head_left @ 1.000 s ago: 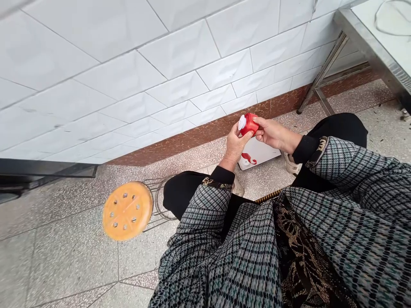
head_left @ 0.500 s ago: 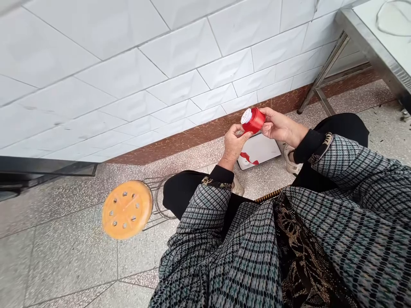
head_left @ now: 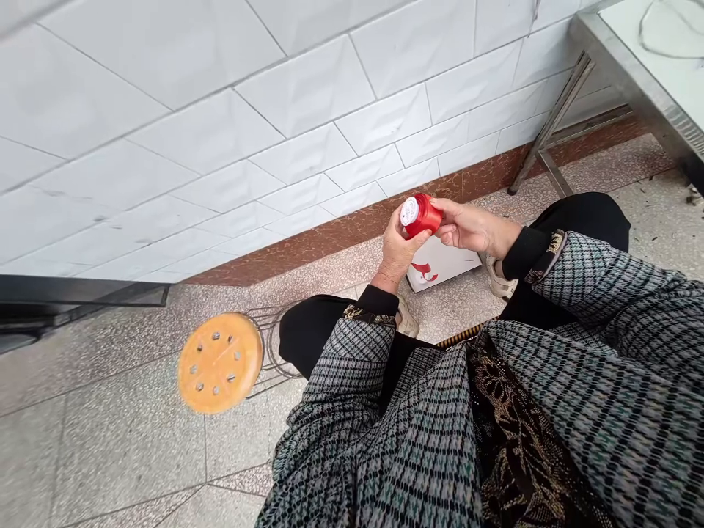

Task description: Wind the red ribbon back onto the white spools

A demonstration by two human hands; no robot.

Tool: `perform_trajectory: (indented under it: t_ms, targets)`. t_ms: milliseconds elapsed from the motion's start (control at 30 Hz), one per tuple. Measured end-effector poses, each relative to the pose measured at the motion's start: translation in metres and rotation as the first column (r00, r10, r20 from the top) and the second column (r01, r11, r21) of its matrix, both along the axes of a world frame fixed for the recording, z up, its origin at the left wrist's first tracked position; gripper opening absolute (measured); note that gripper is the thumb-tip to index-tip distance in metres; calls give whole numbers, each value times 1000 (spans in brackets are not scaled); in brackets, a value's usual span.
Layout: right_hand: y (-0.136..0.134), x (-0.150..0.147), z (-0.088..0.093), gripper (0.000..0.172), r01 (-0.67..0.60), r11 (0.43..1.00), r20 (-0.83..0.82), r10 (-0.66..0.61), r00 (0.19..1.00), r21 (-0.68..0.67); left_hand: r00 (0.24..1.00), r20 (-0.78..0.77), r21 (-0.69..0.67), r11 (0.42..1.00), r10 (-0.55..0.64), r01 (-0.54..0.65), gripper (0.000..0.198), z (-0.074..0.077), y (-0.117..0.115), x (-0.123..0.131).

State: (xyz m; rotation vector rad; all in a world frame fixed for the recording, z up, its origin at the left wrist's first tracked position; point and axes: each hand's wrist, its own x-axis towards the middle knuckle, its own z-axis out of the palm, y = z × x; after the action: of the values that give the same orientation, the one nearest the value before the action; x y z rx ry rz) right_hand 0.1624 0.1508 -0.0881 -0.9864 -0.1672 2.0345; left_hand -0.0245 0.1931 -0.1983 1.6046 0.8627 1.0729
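ribbon spool [head_left: 425, 215]: bright red, white end | jacket [head_left: 418, 440]: grey, black, green check | front trim [head_left: 509, 433]: black, gold floral | trousers [head_left: 311, 326]: black | stool seat [head_left: 220, 363], 8 o'clock: orange-yellow | wall [head_left: 308, 88], 11 o'clock: white, grey-lined | skirting [head_left: 275, 259]: mottled red-brown | bench top [head_left: 674, 70], 2 o'clock: white

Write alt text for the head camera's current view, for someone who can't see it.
A person's left hand and right hand hold a red roll with a white end, above a white rectangular object between their shoes. At image left, a round orange stool; at upper right, a metal-framed table by a white tiled wall.
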Motion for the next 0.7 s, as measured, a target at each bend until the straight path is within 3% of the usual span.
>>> perform_trajectory:
  t_ms: [133, 267, 533, 700]
  targets:
    - [-3, -11, -7, 25, 80, 997, 119, -81, 990, 15, 997, -26, -74, 994, 79, -81, 84, -7, -2, 5]
    - [7, 0, -8, 19, 149, 989, 82, -150, 985, 10, 1000, -5, -106, 994, -13, 13, 81, -7, -2, 4]
    - [16, 15, 3, 15, -45, 987, -38, 39, 999, -152, 988, 7, 4, 988, -153, 153, 106, 7, 5, -4]
    - [12, 9, 10, 19, -76, 976, -62, 65, 996, -204, 992, 11, 32, 991, -129, 128, 103, 11, 0, -5]
